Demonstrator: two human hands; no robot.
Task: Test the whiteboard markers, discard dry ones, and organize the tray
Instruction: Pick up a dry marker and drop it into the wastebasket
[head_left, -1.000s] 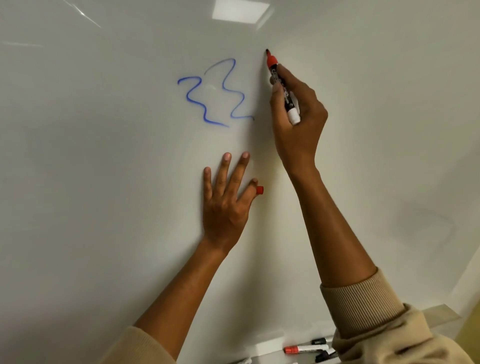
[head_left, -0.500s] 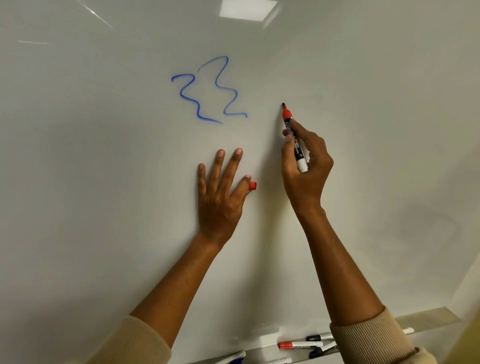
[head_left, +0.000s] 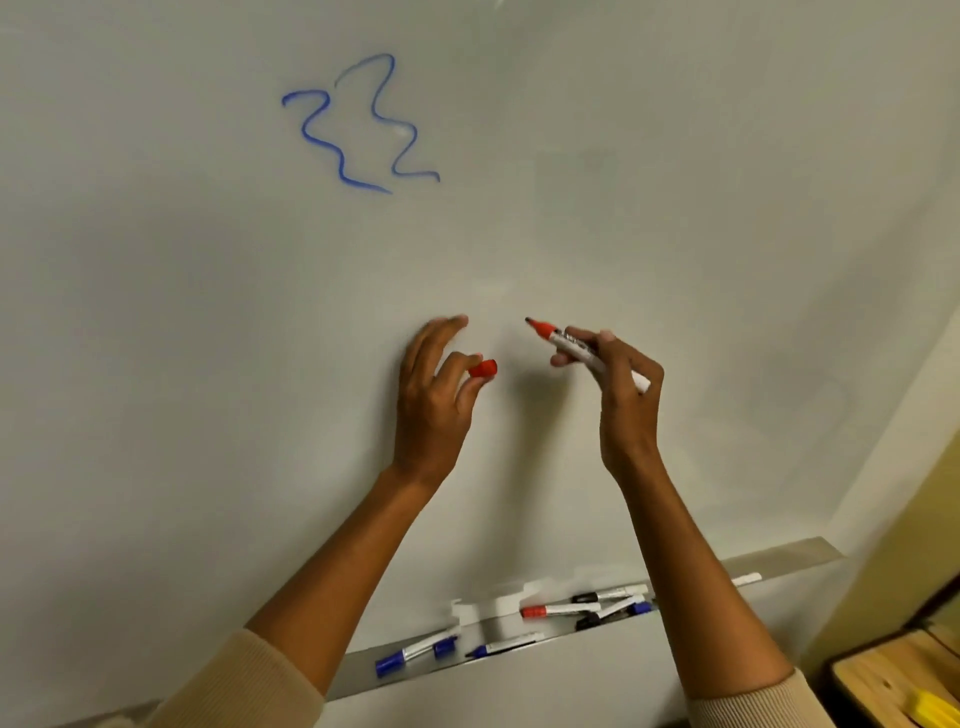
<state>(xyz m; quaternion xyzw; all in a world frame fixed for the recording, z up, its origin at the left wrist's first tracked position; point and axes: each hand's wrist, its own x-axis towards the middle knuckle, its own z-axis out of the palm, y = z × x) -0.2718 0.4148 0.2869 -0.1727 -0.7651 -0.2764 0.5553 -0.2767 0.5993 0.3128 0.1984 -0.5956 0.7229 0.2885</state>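
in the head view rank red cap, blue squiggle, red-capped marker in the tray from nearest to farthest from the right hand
From the right hand:
1. red cap, just left, pinched in the left hand
2. red-capped marker, below in the tray
3. blue squiggle, upper left on the board

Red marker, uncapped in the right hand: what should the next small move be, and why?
Probably recap it. The right hand holds the red marker with its tip aimed at the red cap pinched in the left hand. No red line shows on the whiteboard, so it likely belongs with the discards.
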